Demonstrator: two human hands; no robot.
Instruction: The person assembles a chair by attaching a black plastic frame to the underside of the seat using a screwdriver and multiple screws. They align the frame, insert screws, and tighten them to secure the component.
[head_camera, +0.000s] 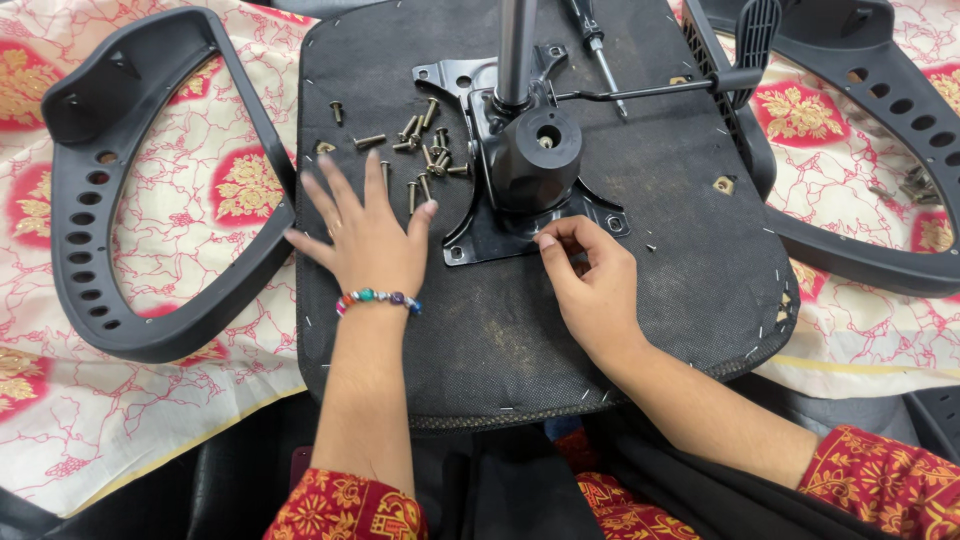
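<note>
The metal plate sits on the seat base unbolted, screws loose; my left hand lies released, right hand grip pinched at the plate's edge.

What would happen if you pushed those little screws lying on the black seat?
The loose screws would probably roll in small curves, since their shafts look round with wider heads. The seat bottom looks like rough fabric, so they likely would not slide far. They look metal, so stiff and light, easily scattered by the left hand beside them.
</note>
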